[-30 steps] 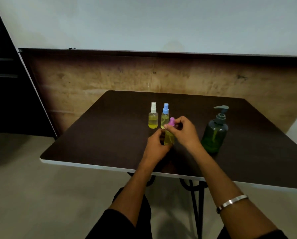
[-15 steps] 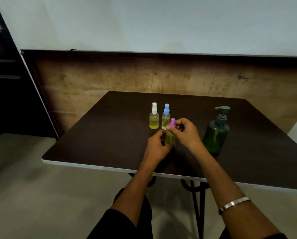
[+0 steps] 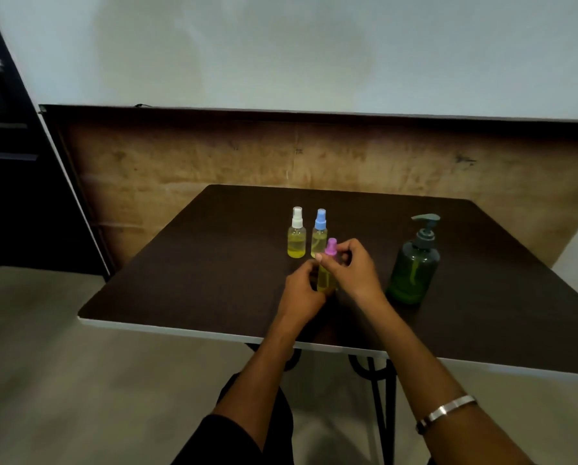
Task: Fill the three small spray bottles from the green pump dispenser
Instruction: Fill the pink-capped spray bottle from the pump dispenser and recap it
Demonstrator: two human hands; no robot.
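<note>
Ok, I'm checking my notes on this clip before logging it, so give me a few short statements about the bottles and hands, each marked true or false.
1. The left hand holds the body of the pink-capped bottle. True.
2. The right hand rests on the green pump dispenser. False: its fingers pinch the pink cap; the dispenser stands apart, untouched.
3. The white-capped bottle and blue-capped bottle stand upright side by side. True.
4. The white-capped bottle is empty. False: it holds yellow liquid.
5. A bracelet is on the left wrist. False: it is on the right.
</note>
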